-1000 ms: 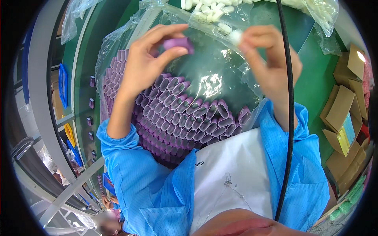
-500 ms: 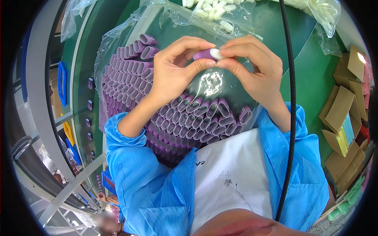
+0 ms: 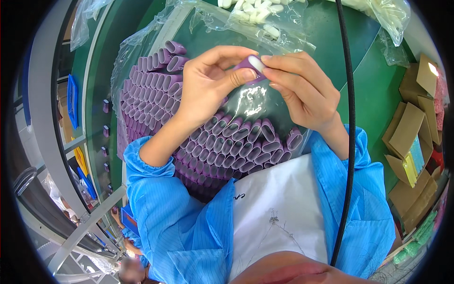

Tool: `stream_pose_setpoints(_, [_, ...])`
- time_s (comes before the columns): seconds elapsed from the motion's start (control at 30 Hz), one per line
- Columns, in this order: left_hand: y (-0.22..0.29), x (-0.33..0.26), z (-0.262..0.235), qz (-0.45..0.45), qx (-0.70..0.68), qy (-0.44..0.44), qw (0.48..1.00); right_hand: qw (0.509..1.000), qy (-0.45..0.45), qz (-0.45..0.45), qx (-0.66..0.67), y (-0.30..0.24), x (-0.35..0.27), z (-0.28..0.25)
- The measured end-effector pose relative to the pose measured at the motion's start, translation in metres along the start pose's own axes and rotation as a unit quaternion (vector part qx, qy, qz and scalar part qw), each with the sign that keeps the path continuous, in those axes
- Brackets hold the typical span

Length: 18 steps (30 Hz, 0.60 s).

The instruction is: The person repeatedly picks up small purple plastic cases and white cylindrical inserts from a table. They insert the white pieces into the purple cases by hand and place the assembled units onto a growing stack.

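Note:
Both my hands meet over the green table around a purple oval plastic sleeve (image 3: pixel 244 63) with a white plastic piece (image 3: pixel 256 63) set in its end. My left hand (image 3: pixel 203 87) is closed, pinching the sleeve between thumb and fingers. Curled fingertips of my right hand (image 3: pixel 307 90) press at the edge of the white piece; its thumb sits lower, and how it grips is partly hidden. Under and around my forearms, many purple oval sleeves (image 3: pixel 222 142) stand packed in rows, open ends up. Several loose white pieces (image 3: pixel 257 12) lie at the far edge.
Clear plastic sheeting (image 3: pixel 137 47) borders the sleeves on the left and far side. A black cable (image 3: pixel 349 118) hangs down right of my right hand. Cardboard boxes (image 3: pixel 402 128) stand at the right. On the left, small purple pieces (image 3: pixel 106 105) sit in a line along a green strip.
The purple sleeve has tilted so its white-filled end faces upward. My right thumb has moved down and away from the sleeve, while the right fingers stay at the white piece.

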State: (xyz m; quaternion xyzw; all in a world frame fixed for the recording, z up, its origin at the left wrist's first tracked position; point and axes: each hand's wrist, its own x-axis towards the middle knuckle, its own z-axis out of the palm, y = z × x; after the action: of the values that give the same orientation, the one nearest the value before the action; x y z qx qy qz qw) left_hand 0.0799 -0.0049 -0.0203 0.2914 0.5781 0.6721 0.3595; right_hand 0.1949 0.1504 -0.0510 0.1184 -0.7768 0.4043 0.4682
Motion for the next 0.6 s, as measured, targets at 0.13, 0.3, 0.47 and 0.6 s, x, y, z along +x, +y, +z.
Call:
stream_pose_setpoints(0.13, [0.019,0.006,-0.018,0.029,0.098,0.033,0.994,0.997,0.045,0.061,-0.003,0.004,0.007,-0.014])
stream_pose_setpoints(0.3, [0.078,0.038,-0.149,0.139,0.358,0.275,0.882,0.934,0.111,0.310,-0.142,0.051,0.017,-0.056])
stream_pose_setpoints(0.47, [0.084,-0.035,-0.409,-0.101,0.420,0.345,0.833,0.956,-0.055,0.238,-0.160,0.104,0.027,-0.042])
stream_pose_setpoints(0.6, [0.025,-0.063,-0.453,-0.150,0.387,0.293,0.861,0.934,-0.097,0.329,-0.101,0.096,0.050,-0.030])
